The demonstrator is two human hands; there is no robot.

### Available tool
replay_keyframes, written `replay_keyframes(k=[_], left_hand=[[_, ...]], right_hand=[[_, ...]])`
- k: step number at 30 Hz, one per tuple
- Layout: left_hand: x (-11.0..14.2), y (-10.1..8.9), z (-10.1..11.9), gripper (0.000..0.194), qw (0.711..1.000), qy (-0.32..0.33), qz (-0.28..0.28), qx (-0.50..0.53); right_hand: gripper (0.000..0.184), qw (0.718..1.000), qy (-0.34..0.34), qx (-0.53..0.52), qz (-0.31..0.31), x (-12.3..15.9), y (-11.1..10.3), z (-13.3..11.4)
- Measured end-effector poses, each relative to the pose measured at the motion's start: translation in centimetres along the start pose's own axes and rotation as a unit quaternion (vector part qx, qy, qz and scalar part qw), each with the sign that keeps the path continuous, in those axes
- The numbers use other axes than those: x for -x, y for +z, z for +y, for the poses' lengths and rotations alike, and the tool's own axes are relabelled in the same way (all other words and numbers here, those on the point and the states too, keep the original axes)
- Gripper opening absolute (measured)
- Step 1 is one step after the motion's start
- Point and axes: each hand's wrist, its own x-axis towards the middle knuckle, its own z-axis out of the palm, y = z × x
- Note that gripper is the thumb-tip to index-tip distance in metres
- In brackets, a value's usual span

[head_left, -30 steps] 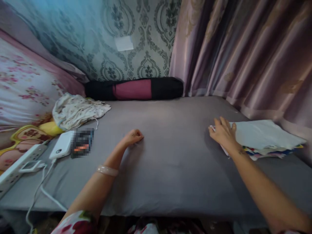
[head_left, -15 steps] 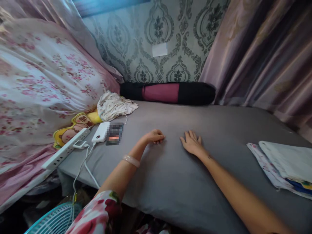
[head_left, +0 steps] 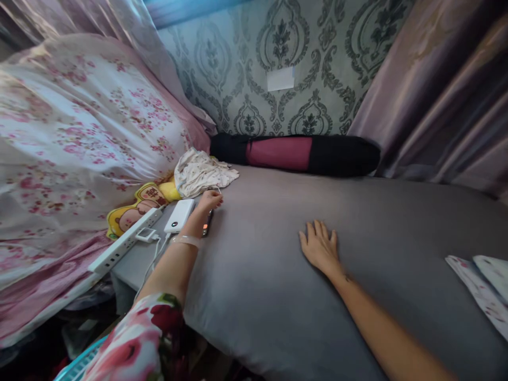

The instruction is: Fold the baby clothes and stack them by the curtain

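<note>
My left hand (head_left: 210, 200) is closed, its fingers curled together beside the crumpled white cloth (head_left: 200, 174). A thin white string (head_left: 219, 191) from the cloth shows at its fingertips; whether the fingers grip it is hidden. Under the wrist lies a dark phone (head_left: 207, 225), mostly covered by my arm. A white power bank (head_left: 180, 216) with a cable sits just left of that wrist. My right hand (head_left: 319, 246) rests palm down on the grey sheet (head_left: 270, 275), fingers spread and holding nothing.
A white power strip (head_left: 125, 241) with a plugged charger lies along the left edge by a yellow plush cushion (head_left: 130, 211). At the back lies a black and maroon bolster (head_left: 280, 153). Folded cloths (head_left: 476, 286) are at the right. A blue fan (head_left: 81, 360) stands below.
My left hand has moved left, from mid-sheet to beside the crumpled cloth, over the phone. My right hand stays flat on the sheet. The view has turned slightly left.
</note>
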Motion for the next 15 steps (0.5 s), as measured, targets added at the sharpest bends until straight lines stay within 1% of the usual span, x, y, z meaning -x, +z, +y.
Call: replay_keyframes(k=[2, 5, 9, 12, 15], left_hand=[[-1.4, -1.8, -0.8, 0.008, 0.998, -0.012, 0.058, -0.008], [-3.6, -4.1, -1.9, 0.008, 0.988, -0.034, 0.147, -0.027], [-6.1, -6.8, -2.9, 0.022, 0.967, -0.054, 0.243, -0.058], [-7.3, -7.9, -3.4, 0.029, 0.954, -0.067, 0.282, -0.069], [-8.1, -7.8, -3.5, 0.029, 0.953, -0.068, 0.288, -0.059]], right_hand=[[0.058, 1.000, -0.001, 0.006, 0.005, 0.0, 0.0, -0.1], [0.058, 1.000, 0.002, 0.014, 0.008, 0.0, 0.2, 0.0], [0.058, 1.000, 0.000, 0.015, 0.008, -0.1, 0.6, 0.1], [0.059, 1.000, 0.000, 0.013, 0.013, -0.2, 0.7, 0.0], [0.058, 1.000, 0.003, 0.005, 0.023, -0.1, 0.6, -0.1]])
